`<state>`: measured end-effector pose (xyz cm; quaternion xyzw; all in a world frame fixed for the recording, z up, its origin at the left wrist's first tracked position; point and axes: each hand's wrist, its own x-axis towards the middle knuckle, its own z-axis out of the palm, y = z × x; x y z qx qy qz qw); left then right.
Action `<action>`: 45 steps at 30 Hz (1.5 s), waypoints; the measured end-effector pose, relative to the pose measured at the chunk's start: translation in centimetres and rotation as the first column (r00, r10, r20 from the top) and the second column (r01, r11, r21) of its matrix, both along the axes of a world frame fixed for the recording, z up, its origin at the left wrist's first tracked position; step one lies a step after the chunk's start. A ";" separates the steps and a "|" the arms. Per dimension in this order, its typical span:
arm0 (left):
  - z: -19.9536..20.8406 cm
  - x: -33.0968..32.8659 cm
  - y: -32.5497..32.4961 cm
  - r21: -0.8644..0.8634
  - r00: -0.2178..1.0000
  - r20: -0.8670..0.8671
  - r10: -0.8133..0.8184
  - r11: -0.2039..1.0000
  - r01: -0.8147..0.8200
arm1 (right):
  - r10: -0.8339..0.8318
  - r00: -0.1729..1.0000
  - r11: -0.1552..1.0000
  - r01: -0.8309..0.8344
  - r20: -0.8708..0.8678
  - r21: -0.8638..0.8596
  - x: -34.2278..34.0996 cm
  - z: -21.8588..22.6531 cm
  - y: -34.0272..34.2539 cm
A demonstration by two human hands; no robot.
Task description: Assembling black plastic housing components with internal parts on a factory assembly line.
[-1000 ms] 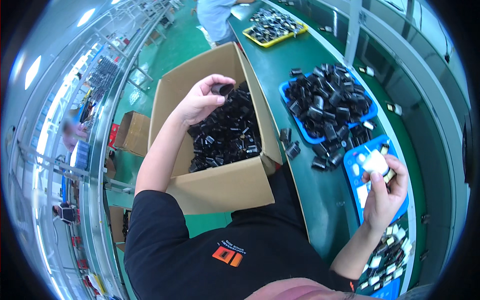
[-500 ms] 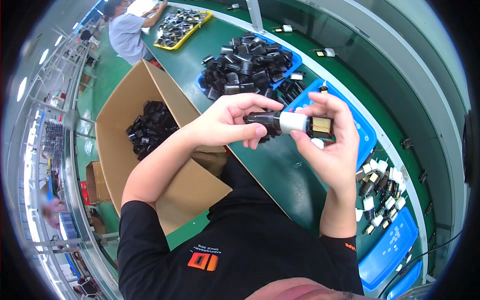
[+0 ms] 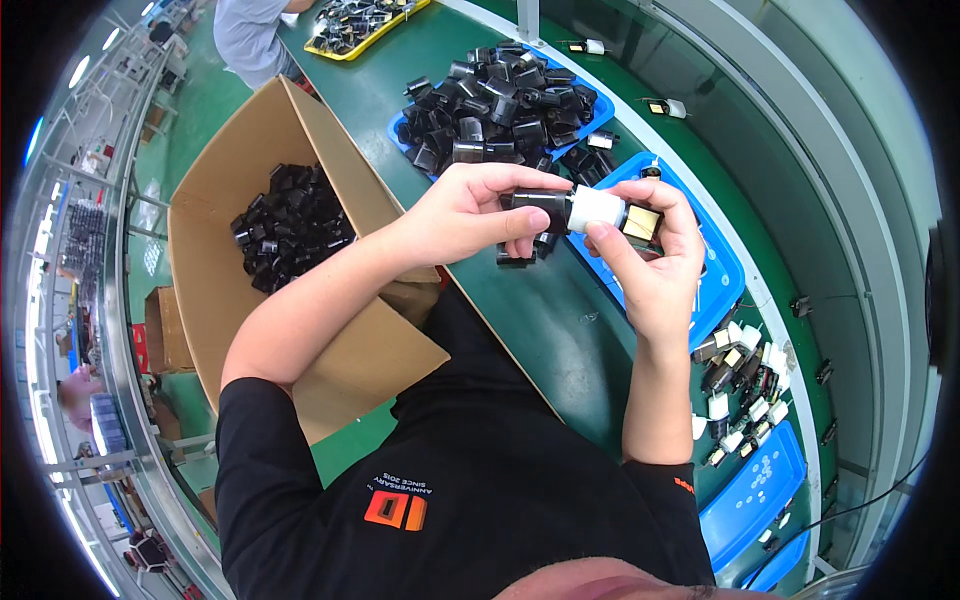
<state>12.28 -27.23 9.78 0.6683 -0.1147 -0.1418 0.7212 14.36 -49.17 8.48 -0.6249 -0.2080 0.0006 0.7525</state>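
Note:
My left hand (image 3: 470,215) is closed around a black plastic housing (image 3: 541,210), thumb on its near side and fingers on the far side. My right hand (image 3: 660,255) pinches a small motor with a white collar (image 3: 597,209) and a yellow-taped coil (image 3: 641,222). Housing and collar meet in one line, held level above the bench; how deep one sits in the other I cannot tell. Beyond my hands, a heap of similar black housings (image 3: 500,105) fills a blue tray (image 3: 603,108).
On my left stands an open cardboard box (image 3: 215,200) with black housings (image 3: 290,230) inside. Another blue tray (image 3: 715,275) lies beyond my right hand, near loose motors (image 3: 740,375). A conveyor (image 3: 720,150) carries spaced motors behind. A co-worker (image 3: 250,40) stands beside a yellow tray (image 3: 375,45).
Both hands, with the housing and motor, sit slightly higher in the picture. The view has shifted a little, and my left fingers reach farther along the housing toward the white collar.

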 end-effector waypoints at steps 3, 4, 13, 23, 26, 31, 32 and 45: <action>-0.1 0.2 0.0 0.006 1.000 0.012 0.013 1.000 -0.013 | -0.058 0.998 0.998 0.058 0.024 -0.001 -0.5 -0.3 0.9; -0.1 0.3 0.1 0.017 1.000 0.026 0.009 1.000 -0.010 | -0.085 0.994 0.996 0.083 0.073 0.021 -0.6 -0.6 1.5; 0.4 -1.1 -1.3 0.088 0.989 0.135 0.056 0.994 -0.069 | 0.167 0.985 0.986 -0.167 -0.041 -0.012 0.4 -1.0 0.7; 2.8 -1.0 -4.0 0.292 0.668 0.739 -0.094 0.937 -0.191 | 0.628 0.761 0.545 -0.280 -0.164 0.790 1.2 -4.6 0.9; 2.4 -1.0 -5.3 0.260 0.579 0.813 -0.071 0.932 -0.251 | 0.739 0.665 0.383 -0.279 -0.111 0.881 1.1 -5.7 1.9; 2.5 -1.1 -5.4 0.309 0.478 0.873 -0.099 0.869 -0.385 | 0.782 0.614 0.320 -0.249 -0.106 0.914 1.3 -7.1 1.9; 2.4 -1.0 -5.3 0.305 0.480 0.872 -0.092 0.870 -0.387 | 0.780 0.616 0.322 -0.250 -0.106 0.913 1.3 -7.2 2.0; 2.0 -1.3 -5.8 0.332 0.501 0.858 -0.110 0.864 -0.378 | 0.746 0.555 0.295 0.219 -0.367 0.930 -0.2 -5.5 2.8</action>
